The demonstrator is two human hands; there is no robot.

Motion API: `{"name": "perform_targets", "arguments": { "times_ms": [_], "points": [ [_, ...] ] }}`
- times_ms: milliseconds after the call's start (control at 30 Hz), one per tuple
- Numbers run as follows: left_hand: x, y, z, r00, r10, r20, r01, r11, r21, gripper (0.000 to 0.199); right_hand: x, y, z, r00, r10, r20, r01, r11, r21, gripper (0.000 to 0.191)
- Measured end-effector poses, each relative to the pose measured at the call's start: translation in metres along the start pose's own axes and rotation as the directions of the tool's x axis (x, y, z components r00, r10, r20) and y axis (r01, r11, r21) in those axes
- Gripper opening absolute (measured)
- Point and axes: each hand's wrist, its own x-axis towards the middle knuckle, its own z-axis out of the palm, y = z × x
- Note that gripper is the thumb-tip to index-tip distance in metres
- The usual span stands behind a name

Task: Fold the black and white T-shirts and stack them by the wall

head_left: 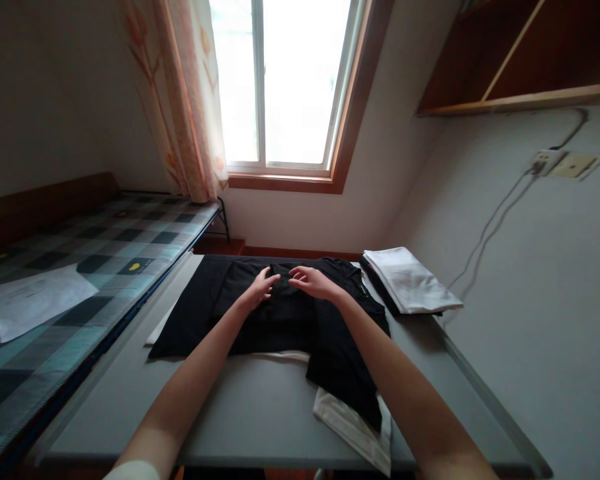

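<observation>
A black garment (280, 327) lies spread on the grey table (260, 413), one sleeve reaching toward the near edge. White cloth (350, 427) shows from beneath it at the near right and at the left. My left hand (263, 288) is over the upper middle of the black garment, fingers apart and slightly curled. Close beside it on the right, my right hand (313, 281) hovers over or touches the same cloth, its fingers also apart. Whether the fingertips press on the fabric cannot be told. No cloth shows gripped in either hand.
Folded white cloth (410, 280) rests on dark cloth at the table's back right corner. A bed with a checked mattress (130, 233) and papers (40, 300) stands along the left. Ahead are a curtain (180, 100) and window. A shelf (520, 93) hangs above a wall socket (547, 162) with cables.
</observation>
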Motion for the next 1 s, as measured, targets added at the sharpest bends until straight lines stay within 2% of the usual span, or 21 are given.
{"name": "perform_targets", "arguments": {
  "times_ms": [100,167,233,300,367,400,467,600,767,1000],
  "points": [
    [0.000,-0.004,-0.001,0.996,0.084,-0.026,-0.080,0.989,0.128,0.076,-0.010,0.019,0.018,0.982,-0.123,-0.142,0.093,0.975,-0.202,0.036],
    [-0.001,-0.005,0.000,0.972,0.231,-0.033,-0.213,0.938,0.273,0.066,-0.016,0.029,0.031,0.971,-0.155,-0.182,0.095,0.949,-0.300,0.044],
    [-0.001,-0.006,0.000,0.917,0.400,-0.001,-0.345,0.793,0.503,0.057,-0.020,0.036,0.044,0.969,-0.149,-0.195,0.067,0.924,-0.376,0.049],
    [-0.002,-0.008,-0.003,0.859,0.504,0.091,-0.406,0.562,0.721,0.054,-0.022,0.039,0.055,0.972,-0.140,-0.190,0.046,0.903,-0.427,0.053],
    [-0.003,-0.013,-0.007,0.836,0.515,0.190,-0.407,0.349,0.844,0.055,-0.024,0.041,0.063,0.973,-0.136,-0.187,0.037,0.888,-0.459,0.054],
    [-0.003,-0.015,-0.009,0.834,0.503,0.227,-0.403,0.273,0.873,0.056,-0.024,0.042,0.065,0.972,-0.137,-0.190,0.033,0.884,-0.467,0.054],
    [-0.003,-0.019,-0.012,0.838,0.472,0.272,-0.396,0.184,0.900,0.055,-0.025,0.043,0.068,0.970,-0.142,-0.200,0.031,0.881,-0.472,0.053],
    [-0.003,-0.023,-0.015,0.858,0.411,0.308,-0.393,0.139,0.909,0.058,-0.028,0.047,0.069,0.962,-0.147,-0.230,0.029,0.893,-0.449,0.054],
    [-0.005,-0.020,-0.016,0.877,0.354,0.323,-0.380,0.102,0.919,0.062,-0.033,0.047,0.072,0.943,-0.069,-0.325,-0.076,0.908,-0.412,0.059],
    [-0.010,-0.013,-0.020,0.905,0.297,0.304,-0.341,0.079,0.937,0.062,-0.036,0.043,0.074,0.954,-0.061,-0.294,-0.068,0.909,-0.411,0.060]
  ]
}}
